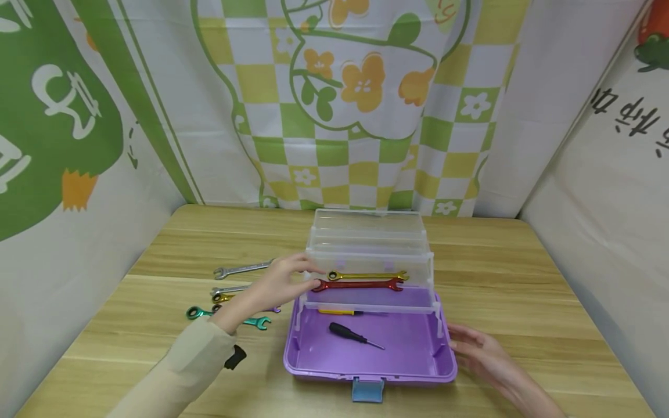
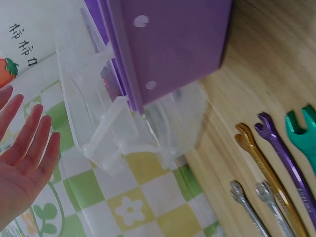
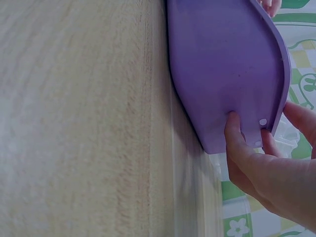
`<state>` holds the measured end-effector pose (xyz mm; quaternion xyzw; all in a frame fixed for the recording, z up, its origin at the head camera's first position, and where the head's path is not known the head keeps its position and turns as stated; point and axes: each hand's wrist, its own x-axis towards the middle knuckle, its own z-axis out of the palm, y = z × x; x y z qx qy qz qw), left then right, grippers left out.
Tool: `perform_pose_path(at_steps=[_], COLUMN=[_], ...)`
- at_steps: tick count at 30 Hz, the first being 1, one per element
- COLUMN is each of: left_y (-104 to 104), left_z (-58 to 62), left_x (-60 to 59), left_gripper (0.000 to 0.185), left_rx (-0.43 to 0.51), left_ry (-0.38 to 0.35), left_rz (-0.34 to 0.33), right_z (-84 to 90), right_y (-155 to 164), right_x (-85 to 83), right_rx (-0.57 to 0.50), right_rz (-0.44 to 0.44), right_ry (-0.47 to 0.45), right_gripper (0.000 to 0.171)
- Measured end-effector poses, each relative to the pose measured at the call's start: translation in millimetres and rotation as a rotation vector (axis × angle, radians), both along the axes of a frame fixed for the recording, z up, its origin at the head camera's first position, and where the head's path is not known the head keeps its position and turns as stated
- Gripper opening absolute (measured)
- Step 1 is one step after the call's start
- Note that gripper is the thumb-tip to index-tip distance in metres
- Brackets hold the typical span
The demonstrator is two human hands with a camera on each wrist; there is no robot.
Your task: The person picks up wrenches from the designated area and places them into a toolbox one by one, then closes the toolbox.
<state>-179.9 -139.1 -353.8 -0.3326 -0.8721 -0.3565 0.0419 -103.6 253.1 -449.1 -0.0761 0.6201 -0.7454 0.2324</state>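
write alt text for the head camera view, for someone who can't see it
A person's left hand touches a red wrench in the clear tray of an open purple toolbox, while the right hand rests against its right side. More wrenches lie on the wooden table.

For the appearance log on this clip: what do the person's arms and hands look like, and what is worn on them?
The left arm wears a loose beige long sleeve, with a small black device strapped at the wrist. The left hand and right hand are bare, with no gloves or rings visible. The right forearm shows no sleeve.
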Motion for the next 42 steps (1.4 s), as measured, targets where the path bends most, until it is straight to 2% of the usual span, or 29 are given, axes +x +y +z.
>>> perform_pose_path(at_steps=[6, 9, 14, 20, 26, 37, 42], left_y=[-18, -27, -43, -62, -76, -91, -97], left_z=[-8.3, -13.7, -23.0, -34.7, -43.6, -57.0, -60.2], left_x=[8.6, 11.0, 15.9, 22.6, 29.0, 33.2, 36.6], left_gripper=[0.023, 0.024, 0.024, 0.025, 0.026, 0.026, 0.026], left_rx=[-0.02, -0.001, 0.017, -0.019, -0.047, -0.067, -0.101], left_ry=[-0.029, -0.02, -0.006, -0.04, -0.053, -0.083, -0.099], left_rz=[0.075, 0.093, 0.113, 0.183, 0.254, 0.259, 0.282], right_z=[-0.6, -0.5, -0.5, -0.5, -0.3, -0.1, -0.1], right_y=[0, 0, 0, 0, 0, 0, 0], right_x=[-0.8, -0.9, -0.6, -0.6, 0.7, 0.4, 0.3], right_rx=[-0.036, -0.045, -0.034, -0.039, 0.014, -0.013, -0.007], right_rz=[0.007, 0.008, -0.001, 0.006, -0.006, 0.005, 0.003], right_ry=[-0.001, -0.008, -0.02, -0.016, -0.011, -0.016, -0.017], right_gripper=[0.041, 0.037, 0.044, 0.043, 0.052, 0.048, 0.048])
